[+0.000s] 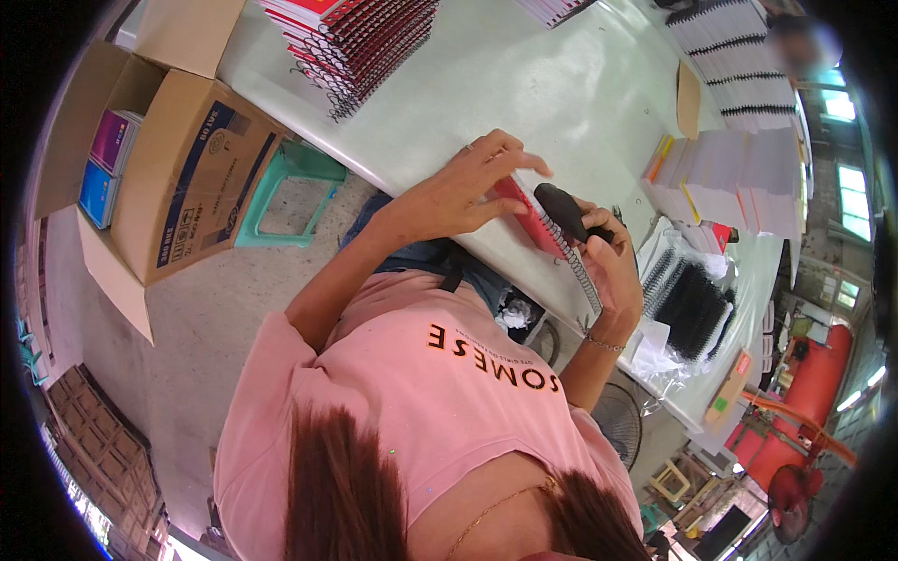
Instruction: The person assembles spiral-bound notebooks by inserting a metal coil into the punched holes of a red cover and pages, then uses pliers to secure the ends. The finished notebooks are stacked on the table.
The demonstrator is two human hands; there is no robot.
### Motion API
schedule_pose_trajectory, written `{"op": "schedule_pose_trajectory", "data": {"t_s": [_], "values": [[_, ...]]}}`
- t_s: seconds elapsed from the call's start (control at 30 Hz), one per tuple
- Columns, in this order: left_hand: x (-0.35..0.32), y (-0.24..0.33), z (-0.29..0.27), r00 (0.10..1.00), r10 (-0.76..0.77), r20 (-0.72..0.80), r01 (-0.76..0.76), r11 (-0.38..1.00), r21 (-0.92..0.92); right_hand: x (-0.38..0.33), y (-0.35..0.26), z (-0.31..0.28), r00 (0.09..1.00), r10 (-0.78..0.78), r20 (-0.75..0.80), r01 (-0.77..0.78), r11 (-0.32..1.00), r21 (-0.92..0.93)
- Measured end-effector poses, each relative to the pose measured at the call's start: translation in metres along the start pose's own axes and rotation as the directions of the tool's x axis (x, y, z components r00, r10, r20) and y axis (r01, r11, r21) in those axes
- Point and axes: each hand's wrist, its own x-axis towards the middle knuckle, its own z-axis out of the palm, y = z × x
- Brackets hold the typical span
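My left hand [472, 182] lies flat on a red-covered spiral notebook [529, 222] at the near edge of the white table [524, 84], fingers spread over its cover. My right hand [608, 257] grips a black-handled tool [564, 213] held against the notebook's wire spine [582, 271]. The tool's tip is hidden by my fingers.
A stack of red spiral notebooks [360, 42] stands at the table's far left. White page stacks [739, 168] and black wire coils [692, 304] lie to the right. An open cardboard box [178, 168] and a green stool [285, 192] stand on the floor at left.
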Motion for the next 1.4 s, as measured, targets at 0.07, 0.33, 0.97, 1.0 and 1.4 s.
{"op": "schedule_pose_trajectory", "data": {"t_s": [0.07, 0.33, 0.97, 1.0, 1.4], "values": [[-0.003, 0.001, 0.005, 1.0, -0.024, -0.012, 0.023, 1.0, -0.015, 0.002, -0.001, 0.006, 0.993, -0.016, -0.116, -0.008, 0.98, -0.199], [-0.001, -0.008, 0.004, 0.999, -0.041, -0.007, 0.04, 0.998, -0.045, -0.016, -0.002, -0.028, 0.912, -0.304, 0.276, 0.226, 0.933, 0.282], [0.0, -0.008, -0.003, 0.999, -0.049, -0.024, 0.047, 0.998, -0.051, 0.001, 0.002, 0.018, 0.987, -0.1, -0.125, 0.012, 0.825, -0.565], [0.001, -0.009, -0.003, 0.999, -0.043, -0.02, 0.042, 0.998, -0.053, 0.002, 0.0, 0.018, 0.975, -0.155, -0.162, 0.014, 0.766, -0.643], [0.003, -0.001, 0.003, 0.998, -0.034, -0.056, 0.035, 0.999, 0.03, 0.017, 0.03, 0.0, 0.916, -0.397, -0.059, 0.125, 0.421, -0.898]]}}
